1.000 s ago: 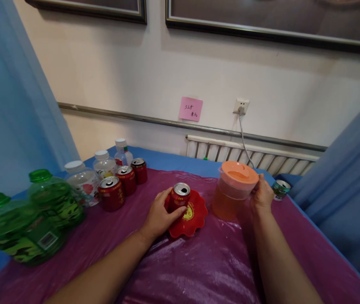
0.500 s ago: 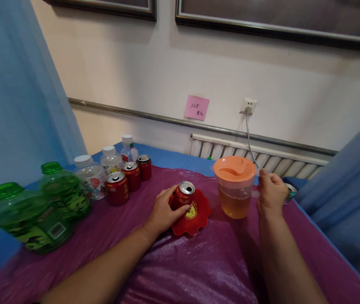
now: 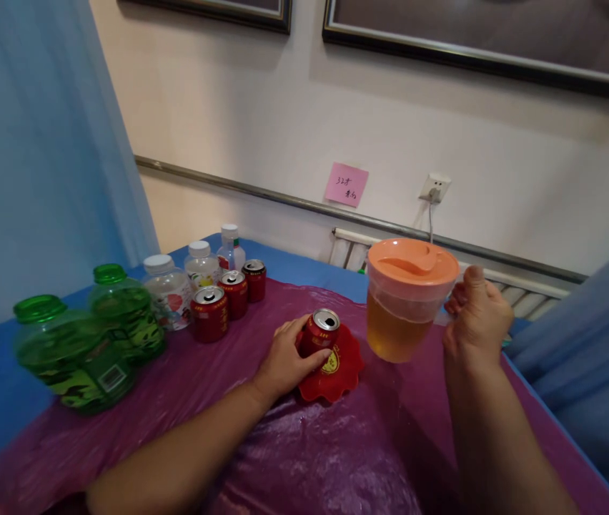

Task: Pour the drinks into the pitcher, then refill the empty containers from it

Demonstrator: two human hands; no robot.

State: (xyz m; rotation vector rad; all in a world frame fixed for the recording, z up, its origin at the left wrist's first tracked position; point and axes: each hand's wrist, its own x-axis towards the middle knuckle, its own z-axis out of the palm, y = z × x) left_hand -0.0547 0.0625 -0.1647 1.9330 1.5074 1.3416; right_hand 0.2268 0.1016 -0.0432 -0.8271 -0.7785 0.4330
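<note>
My left hand (image 3: pixel 289 359) is wrapped round a red drink can (image 3: pixel 322 332) with an opened silver top. The can stands upright on a red scalloped plate (image 3: pixel 348 368) bearing a yellow emblem. To the right, my right hand (image 3: pixel 477 315) grips the handle of a clear pitcher (image 3: pixel 404 318), its thumb on top; the handle itself is mostly hidden by the fingers. Amber liquid fills much of the pitcher, and an orange lid (image 3: pixel 412 261) covers it. The pitcher is slightly tilted and appears raised off the table.
Three red cans (image 3: pixel 211 318) stand in a row at the left. Behind and beside them are clear bottles with white caps (image 3: pixel 169 297) and two green jugs (image 3: pixel 76 365). Purple plastic sheeting (image 3: pixel 304 450) covers the blue table. A radiator (image 3: pixel 535 293) and wall lie beyond.
My right hand has lifted the pitcher and tilted it slightly. My left hand stays on the can. The view has shifted a little, moving the scene rightward.
</note>
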